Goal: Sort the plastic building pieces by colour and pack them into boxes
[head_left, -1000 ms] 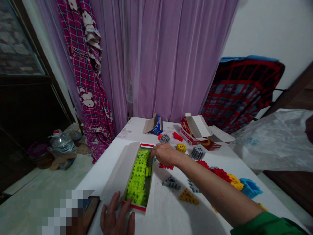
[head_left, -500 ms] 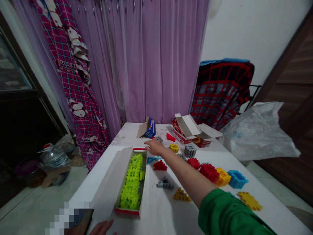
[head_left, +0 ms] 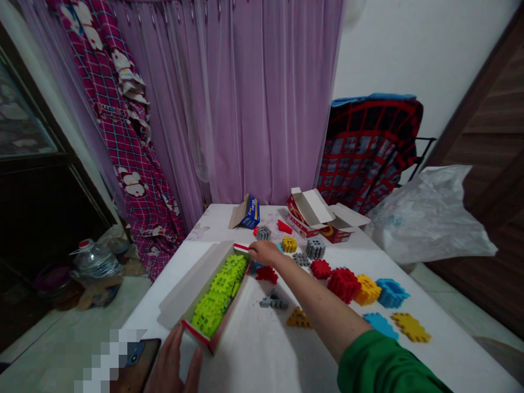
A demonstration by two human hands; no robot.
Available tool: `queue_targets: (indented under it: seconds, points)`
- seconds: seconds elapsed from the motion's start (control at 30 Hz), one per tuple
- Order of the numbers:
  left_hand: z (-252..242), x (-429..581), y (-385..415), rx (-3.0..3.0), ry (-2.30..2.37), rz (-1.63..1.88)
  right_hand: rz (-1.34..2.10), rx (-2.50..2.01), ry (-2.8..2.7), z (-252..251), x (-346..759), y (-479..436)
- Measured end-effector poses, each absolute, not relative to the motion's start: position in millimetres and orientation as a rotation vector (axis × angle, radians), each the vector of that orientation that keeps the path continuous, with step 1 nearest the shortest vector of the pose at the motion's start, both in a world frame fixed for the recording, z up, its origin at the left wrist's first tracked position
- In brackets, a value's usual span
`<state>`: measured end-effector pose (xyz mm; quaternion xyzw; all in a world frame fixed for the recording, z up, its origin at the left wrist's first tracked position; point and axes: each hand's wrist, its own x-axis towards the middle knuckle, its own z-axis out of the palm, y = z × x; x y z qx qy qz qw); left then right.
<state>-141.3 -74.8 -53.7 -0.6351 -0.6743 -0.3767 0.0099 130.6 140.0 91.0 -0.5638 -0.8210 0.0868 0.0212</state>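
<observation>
A long open box (head_left: 200, 343) with red edges stands on the white table, its lid folded out to the left. Lime-green interlocking plastic blocks (head_left: 216, 292) fill much of it. My right hand (head_left: 264, 254) reaches across and pinches the box's far right corner, with the fingertips partly hidden. At the near end, my left hand (head_left: 174, 363) has its thumb and fingers apart, fingertips at the near left corner. Just right of the box lie a red toothed piece (head_left: 267, 274) and a grey piece (head_left: 273, 299).
Red (head_left: 345, 285), orange (head_left: 367, 290) and blue block shapes (head_left: 392, 293) stand at the right. An opened blue carton (head_left: 250, 212) and red cartons (head_left: 303, 225) sit at the back. A phone (head_left: 141, 363) lies at the near left, a plastic bag (head_left: 434, 218) far right.
The box has turned, its far end going right and its near end left. My right hand has come down onto its far corner. My left hand has moved up to the near end.
</observation>
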Motion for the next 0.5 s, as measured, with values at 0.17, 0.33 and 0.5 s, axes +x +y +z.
queue_targets:
  seconds: [0.17, 0.33, 0.5]
  points:
    - [-26.0, -134.4, -50.8, -1.786, -2.310, -1.376, 0.233, -1.877, -2.441, 88.5, 141.2, 116.0]
    - [-14.2, -147.1, -18.5, -1.802, -2.569, -1.532, 0.220, -1.990, -2.336, 84.8, 149.2, 89.7]
    - [-9.6, -151.9, 3.6, -1.703, -2.673, -1.712, 0.244, -2.040, -2.273, 81.4, 154.2, 75.3]
